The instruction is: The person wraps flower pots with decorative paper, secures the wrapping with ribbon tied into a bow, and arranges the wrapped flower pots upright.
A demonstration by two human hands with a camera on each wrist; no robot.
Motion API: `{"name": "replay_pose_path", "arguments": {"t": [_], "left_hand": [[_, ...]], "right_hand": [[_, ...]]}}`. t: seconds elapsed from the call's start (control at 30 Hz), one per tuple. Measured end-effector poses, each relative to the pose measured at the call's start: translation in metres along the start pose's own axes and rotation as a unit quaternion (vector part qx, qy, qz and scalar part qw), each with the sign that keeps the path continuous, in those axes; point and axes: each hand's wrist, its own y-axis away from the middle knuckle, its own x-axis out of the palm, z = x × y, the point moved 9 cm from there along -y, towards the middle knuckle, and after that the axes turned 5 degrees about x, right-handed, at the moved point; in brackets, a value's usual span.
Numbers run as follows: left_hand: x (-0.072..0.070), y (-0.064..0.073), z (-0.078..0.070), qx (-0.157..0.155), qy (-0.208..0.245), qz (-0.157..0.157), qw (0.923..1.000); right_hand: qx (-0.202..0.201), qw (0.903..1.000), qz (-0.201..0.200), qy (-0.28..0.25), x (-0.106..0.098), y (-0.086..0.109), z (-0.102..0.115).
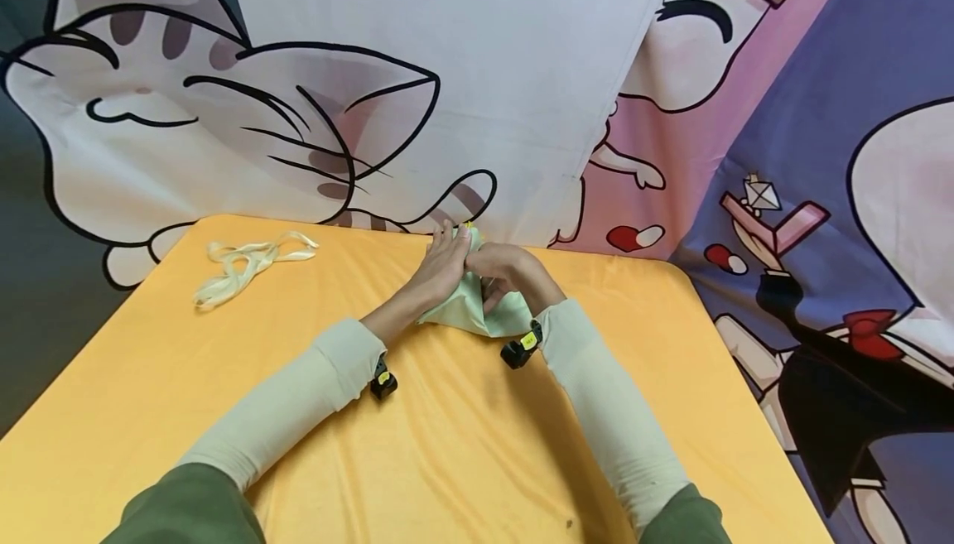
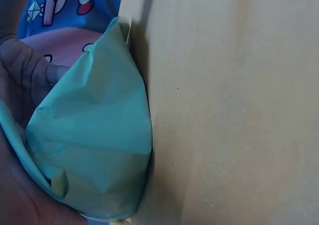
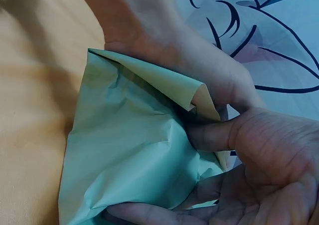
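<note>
A pale green sheet of wrapping paper (image 1: 465, 312), folded into a loose cone, stands at the far edge of the table between both hands. My left hand (image 1: 440, 267) lies along its left side with fingers straight, pointing away. From the right, my right hand (image 1: 510, 267) bends over the paper, and in the right wrist view its fingers (image 3: 144, 214) and thumb grip a bulge of the sheet. One upper edge of the paper is folded over beside the left hand (image 3: 199, 60). A small yellow bit (image 1: 468, 225) shows at the top; what the paper encloses is hidden.
A pale yellow ribbon (image 1: 249, 267) lies loosely looped at the table's far left. Yellow cloth (image 1: 387, 461) covers the table, with a cartoon-printed curtain (image 1: 484, 89) right behind its far edge. Black wrist cameras (image 1: 519, 352) hang under both sleeves.
</note>
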Motion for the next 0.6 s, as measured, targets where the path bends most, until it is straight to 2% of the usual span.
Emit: {"name": "replay_pose_path", "arguments": {"t": [0.1, 0.2, 0.3, 0.47, 0.6], "left_hand": [[-0.001, 0.001, -0.002, -0.002, -0.014, -0.002, 0.9999], [0.0, 0.004, 0.001, -0.014, 0.009, -0.006, 0.9998], [0.001, 0.005, 0.003, -0.02, 0.027, -0.013, 0.9993], [0.001, 0.007, 0.004, -0.016, 0.032, -0.021, 0.9992], [-0.002, 0.008, 0.002, -0.006, 0.062, -0.022, 0.9978]], "right_hand": [[-0.003, 1.0, -0.007, 0.003, -0.001, 0.0, 0.001], [-0.01, 0.9999, -0.001, 0.005, 0.0, 0.0, 0.001], [-0.014, 0.9994, 0.031, -0.011, 0.002, 0.0, -0.001], [-0.015, 0.9909, 0.099, -0.09, 0.003, -0.001, -0.008], [-0.031, 0.9873, 0.111, -0.11, 0.0, 0.001, -0.011]]}}
